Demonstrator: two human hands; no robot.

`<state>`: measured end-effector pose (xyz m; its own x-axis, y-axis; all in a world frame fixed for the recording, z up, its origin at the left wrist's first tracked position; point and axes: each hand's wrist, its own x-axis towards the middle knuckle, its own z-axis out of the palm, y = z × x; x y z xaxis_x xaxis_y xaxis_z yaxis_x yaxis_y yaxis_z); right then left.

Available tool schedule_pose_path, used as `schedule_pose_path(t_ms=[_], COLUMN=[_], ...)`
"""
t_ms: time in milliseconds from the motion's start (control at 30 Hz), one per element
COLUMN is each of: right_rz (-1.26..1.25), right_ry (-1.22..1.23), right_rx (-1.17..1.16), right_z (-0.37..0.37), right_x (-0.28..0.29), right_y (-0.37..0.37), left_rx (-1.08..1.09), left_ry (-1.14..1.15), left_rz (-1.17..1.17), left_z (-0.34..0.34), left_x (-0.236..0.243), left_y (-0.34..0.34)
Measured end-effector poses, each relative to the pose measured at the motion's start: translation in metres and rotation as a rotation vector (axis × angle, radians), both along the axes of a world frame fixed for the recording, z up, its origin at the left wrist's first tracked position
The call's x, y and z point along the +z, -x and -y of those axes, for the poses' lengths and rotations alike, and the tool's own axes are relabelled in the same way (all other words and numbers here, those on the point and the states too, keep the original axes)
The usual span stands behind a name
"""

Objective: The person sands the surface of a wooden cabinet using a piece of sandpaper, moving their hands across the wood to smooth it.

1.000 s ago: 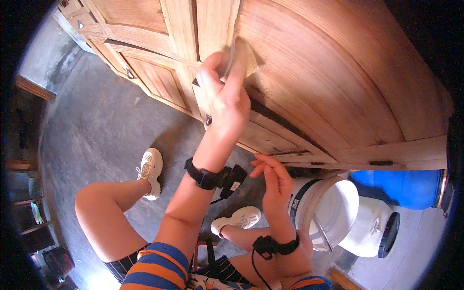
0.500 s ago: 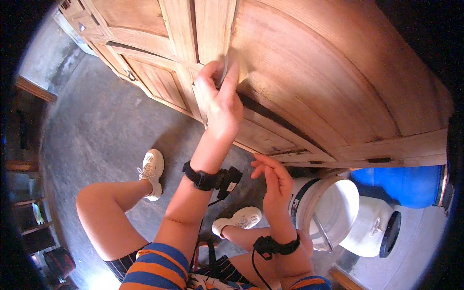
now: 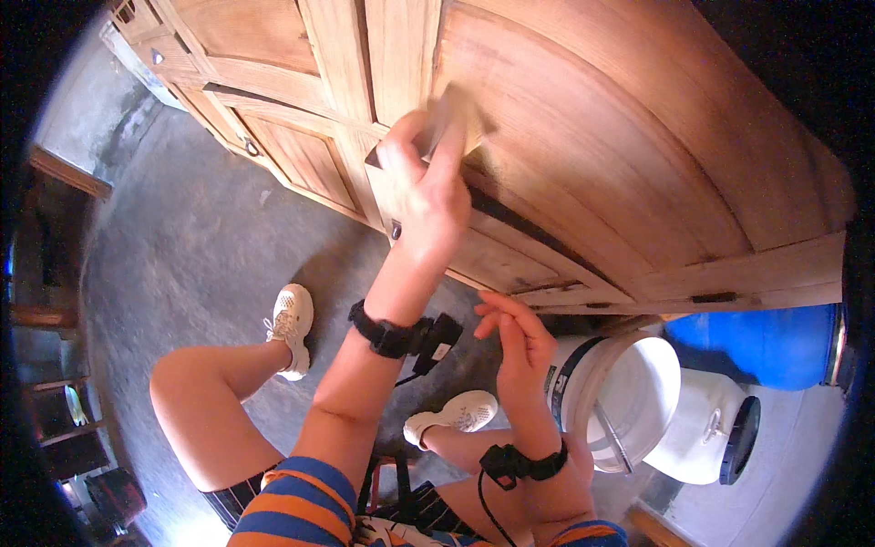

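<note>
My left hand [image 3: 427, 187] is closed on a folded piece of sandpaper [image 3: 460, 123], which is smeared by motion. It presses the sandpaper to the lower left corner of a curved panel on a wooden cabinet [image 3: 583, 137]. My right hand [image 3: 521, 342] hangs in the air below the cabinet's lower edge, fingers loosely bent and apart, holding nothing. Both wrists wear black straps, and the left one carries a small black box [image 3: 439, 344].
To the right stand a white bucket [image 3: 658, 387] with a rod [image 3: 612, 438] in it, a white drum with a black lid [image 3: 706, 428] and a blue container [image 3: 756, 346]. My shoes rest on the grey floor [image 3: 200, 246]. Shelving [image 3: 68, 401] lines the left edge.
My left hand and the sandpaper have shifted slightly right along the panel, and the sandpaper's flat side shows more. The right hand stays almost where it was.
</note>
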<state>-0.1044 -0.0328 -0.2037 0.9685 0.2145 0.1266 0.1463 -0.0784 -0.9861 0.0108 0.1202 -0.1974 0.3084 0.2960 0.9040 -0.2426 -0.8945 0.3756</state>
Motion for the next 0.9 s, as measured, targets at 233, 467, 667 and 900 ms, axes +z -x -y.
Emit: schedule_pose_path(t_ms=[233, 467, 667, 900], right_rz=[-0.034, 0.013, -0.002, 0.025], right_ry=[0.014, 0.017, 0.006, 0.010], right_rx=[0.008, 0.006, 0.016, 0.020], right_z=[0.002, 0.007, 0.004, 0.003], right_x=[0.010, 0.001, 0.009, 0.005], right_y=[0.001, 0.002, 0.000, -0.001], left_rx=[-0.044, -0.007, -0.041, -0.002], left_ry=[0.033, 0.076, 0.089, 0.040], left_rz=[-0.094, -0.049, -0.110, -0.070], left_z=[0.001, 0.009, -0.004, -0.004], left_x=[-0.004, 0.026, -0.005, 0.010], left_y=[0.009, 0.002, 0.011, 0.003])
